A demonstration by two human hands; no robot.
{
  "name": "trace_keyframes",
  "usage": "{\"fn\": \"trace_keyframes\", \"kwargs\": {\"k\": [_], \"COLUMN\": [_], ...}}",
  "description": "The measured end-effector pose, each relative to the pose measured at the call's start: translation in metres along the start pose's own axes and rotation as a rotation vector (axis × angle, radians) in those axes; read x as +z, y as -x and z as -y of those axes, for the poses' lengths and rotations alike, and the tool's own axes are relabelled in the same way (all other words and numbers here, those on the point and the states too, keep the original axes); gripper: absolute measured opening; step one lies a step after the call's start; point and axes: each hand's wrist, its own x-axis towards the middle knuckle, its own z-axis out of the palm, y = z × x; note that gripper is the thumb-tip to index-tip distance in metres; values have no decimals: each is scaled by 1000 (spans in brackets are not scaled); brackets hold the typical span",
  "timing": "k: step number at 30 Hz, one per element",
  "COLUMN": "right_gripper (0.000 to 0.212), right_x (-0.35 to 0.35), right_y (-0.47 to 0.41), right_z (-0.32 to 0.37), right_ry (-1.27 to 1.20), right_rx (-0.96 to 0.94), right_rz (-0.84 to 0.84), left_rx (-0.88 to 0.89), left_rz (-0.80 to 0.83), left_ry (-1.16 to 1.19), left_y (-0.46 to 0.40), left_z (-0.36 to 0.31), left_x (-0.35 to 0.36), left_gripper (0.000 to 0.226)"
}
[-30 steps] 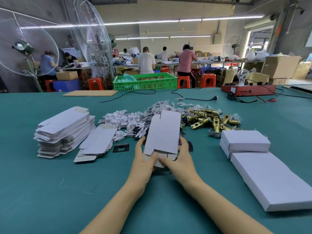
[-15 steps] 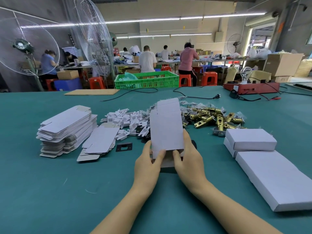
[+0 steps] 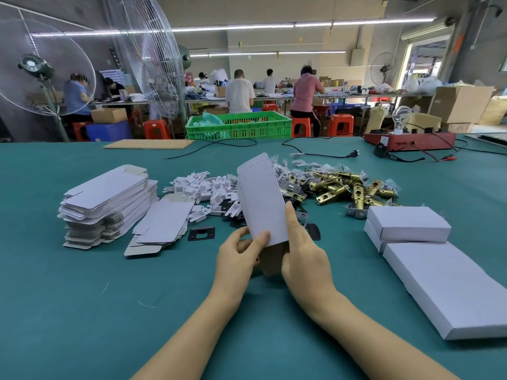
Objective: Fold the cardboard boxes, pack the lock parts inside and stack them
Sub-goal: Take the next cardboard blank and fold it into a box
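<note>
A white cardboard box blank point(image 3: 260, 200) stands tilted up from the green table point(image 3: 82, 297), its brown inside showing at the bottom end. My left hand point(image 3: 237, 256) pinches its lower left edge, thumb on the white face. My right hand point(image 3: 303, 252) grips the lower right side, index finger straight along the edge. Behind lie brass lock latches point(image 3: 348, 186), white plastic pieces point(image 3: 203, 187) and black strike plates point(image 3: 201, 233). Flat blanks form a stack point(image 3: 109, 204) at the left, with a few loose ones point(image 3: 162, 226) beside it. Folded white boxes point(image 3: 407, 224) sit at the right.
A long row of finished white boxes point(image 3: 450, 286) runs along the right side. At the far edge stand a green crate point(image 3: 238, 128), a red test unit with a bulb point(image 3: 408, 139) and black cables point(image 3: 323, 153). People work at benches behind.
The blank has been lifted from nearly flat on the table to tilted upright, and its bottom end has opened. Both hands rose with it and shifted to its lower sides.
</note>
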Motion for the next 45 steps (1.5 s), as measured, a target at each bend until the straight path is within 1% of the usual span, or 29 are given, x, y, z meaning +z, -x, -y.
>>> {"fn": "trace_keyframes", "kwargs": {"k": [3,5,7,8,9,11,12,15,17,19,23,26,29,31,35,37,39,40,42,43,44,45], "right_gripper": [86,82,74,68,57,31,29,39,39,42,39,43,39,37,41,43,40,35,26,26,29,34], "right_x": [5,8,7,5,3,-1,-3,-10,-19,-27,-29,-28,-28,-27,-25,-27,-26,-25,-18,-15,-13,-12], "right_y": [3,2,0,-1,-3,-6,-9,-22,-30,-36,-39,-40,-41,-39,-38,-39,-39,-38,-33,-30,-26,-21], "right_z": [-9,-12,-14,-13,-13,-14,-15,-22,-29,-36,-37,-35,-33,-29,-21,-19,-17,-15,-9,-4,1,7], "right_ry": [-16,-35,-199,-337,-477,-651,-715,-1020,-1185,-1245,-1277,-1286,-1306,-1289,-1241,-1242,-1218,-1161,-908,-760,-658,-612], "right_rx": [9,51,155,211,260,369,428,618,678,695,750,779,749,709,629,601,592,589,572,542,478,388], "right_rz": [47,121,203,214,202,139,130,174,172,148,119,116,138,164,205,214,179,130,-21,-94,-146,-165], "left_rx": [7,-2,-22,-30,-35,-37,-39,-70,-84,-81,-73,-63,-62,-88,-69,-67,-58,-19,128,220,316,402], "left_rz": [28,29,44,57,71,108,139,238,274,292,309,310,277,249,170,152,121,90,-28,-113,-210,-285], "left_ry": [35,62,119,139,146,118,96,70,53,9,-12,-14,37,132,215,233,247,234,110,29,-60,-155], "left_y": [1,-1,-2,-3,-3,-4,-4,-2,-2,-1,-1,0,1,0,-2,-2,-1,1,4,6,8,11], "left_z": [0,-1,-2,-3,-4,-4,-4,-3,-3,-3,-2,-3,-5,-7,-10,-10,-11,-12,-12,-12,-12,-10], "left_x": [0,-1,-3,-4,-4,-5,-4,-4,-4,-4,-3,-3,-2,-1,-2,-2,0,2,6,8,11,12], "left_gripper": [21,20,21,21,22,24,25,31,40,44,46,47,45,41,23,21,23,25,21,15,15,19]}}
